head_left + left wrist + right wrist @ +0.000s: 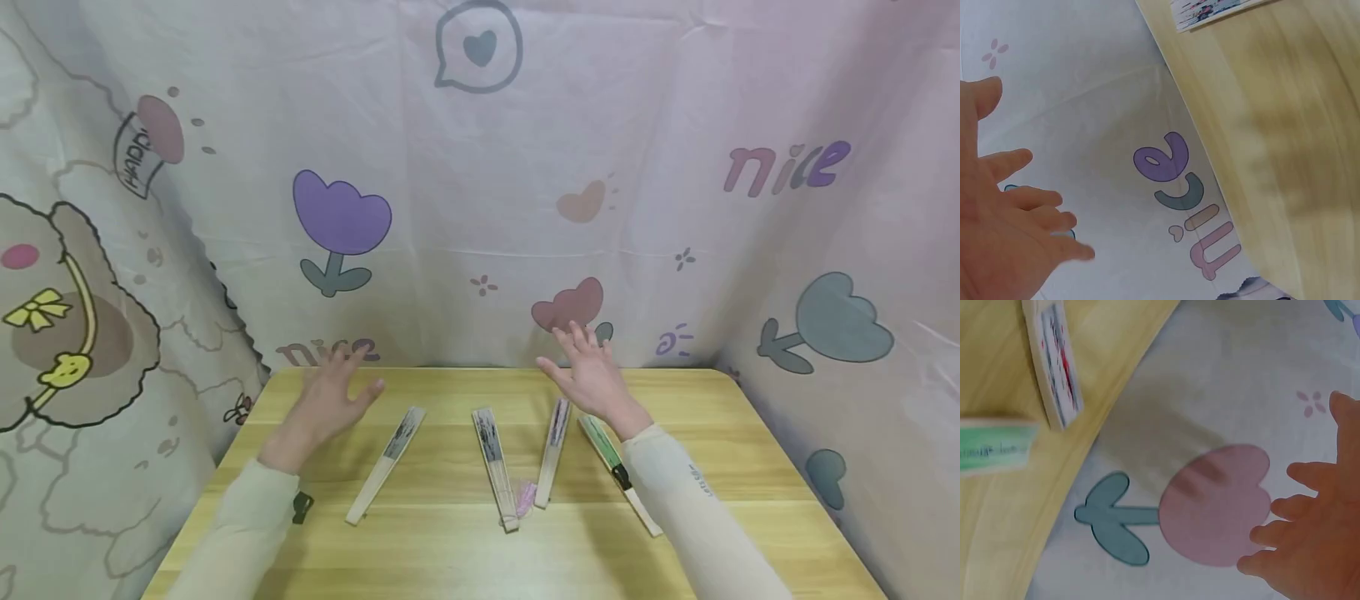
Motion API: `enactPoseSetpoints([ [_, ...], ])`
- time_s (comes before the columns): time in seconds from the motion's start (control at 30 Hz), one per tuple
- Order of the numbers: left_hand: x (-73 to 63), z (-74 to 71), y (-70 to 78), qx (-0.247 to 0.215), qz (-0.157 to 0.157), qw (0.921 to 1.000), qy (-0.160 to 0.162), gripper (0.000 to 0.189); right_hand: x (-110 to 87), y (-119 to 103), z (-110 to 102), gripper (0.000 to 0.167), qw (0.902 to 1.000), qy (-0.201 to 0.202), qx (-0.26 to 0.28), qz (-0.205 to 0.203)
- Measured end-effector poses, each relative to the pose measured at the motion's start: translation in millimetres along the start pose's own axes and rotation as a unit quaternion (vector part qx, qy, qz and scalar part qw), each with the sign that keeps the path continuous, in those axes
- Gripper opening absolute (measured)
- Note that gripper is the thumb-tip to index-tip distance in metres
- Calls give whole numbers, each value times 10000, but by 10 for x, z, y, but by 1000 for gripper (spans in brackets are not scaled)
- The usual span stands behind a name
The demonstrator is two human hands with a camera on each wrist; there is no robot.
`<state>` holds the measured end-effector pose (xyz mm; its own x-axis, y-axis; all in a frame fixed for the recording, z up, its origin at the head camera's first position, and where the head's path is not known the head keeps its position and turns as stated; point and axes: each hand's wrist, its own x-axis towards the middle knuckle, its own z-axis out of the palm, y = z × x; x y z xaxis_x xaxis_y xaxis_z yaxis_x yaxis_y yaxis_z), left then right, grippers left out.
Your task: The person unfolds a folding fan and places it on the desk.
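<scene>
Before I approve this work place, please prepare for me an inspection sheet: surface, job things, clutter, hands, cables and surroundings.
Surface: wood-grain table.
Job's things: leftmost fan, second fan, third fan and green fan, all folded, laid apart; pink tassel by the second fan's near end.
Clutter: small dark item by the left sleeve; whether worn or lying, unclear.
Hands: left hand and right hand, fingers spread, hold nothing.
Cables: nothing seen.
Surroundings: printed cloth behind the table and at both sides.

Pale cloth (660,108) hangs behind a light wooden table (420,562), its print showing a purple tulip (342,215), hearts (480,48) and the word "nice" (823,165). Cloth also flanks both sides, a large cartoon figure (138,383) at left; soft shadow dims the folds.
</scene>
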<state>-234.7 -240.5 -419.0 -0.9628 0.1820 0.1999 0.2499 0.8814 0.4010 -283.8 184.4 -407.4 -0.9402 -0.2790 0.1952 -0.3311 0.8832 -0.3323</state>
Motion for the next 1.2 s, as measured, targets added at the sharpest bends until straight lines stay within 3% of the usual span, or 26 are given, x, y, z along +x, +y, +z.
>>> enactPoseSetpoints([
  [0.17, -75, 77, -2, -287, -23, 9994, 178, 68, -7, -127, 143, 77, 9996, 47, 214, -155],
  [0.33, -155, 217, -32, -288, -98, 9988, 392, 46, 9, -290, 280, 73, 9981, 129, 441, -403],
  [0.57, -284, 407, -78, -122, -195, 9980, 588, 30, 17, -567, 485, 68, 9946, -218, 842, -574],
  [0.93, -412, 602, -43, -759, -920, 9922, 352, 29, 62, -959, 884, 50, 9845, -265, 1243, -1207],
  [1.2, -485, 774, -32, -885, -1294, 9872, 298, 27, 91, -1209, 1198, 43, 9835, -492, 1012, -1414],
])
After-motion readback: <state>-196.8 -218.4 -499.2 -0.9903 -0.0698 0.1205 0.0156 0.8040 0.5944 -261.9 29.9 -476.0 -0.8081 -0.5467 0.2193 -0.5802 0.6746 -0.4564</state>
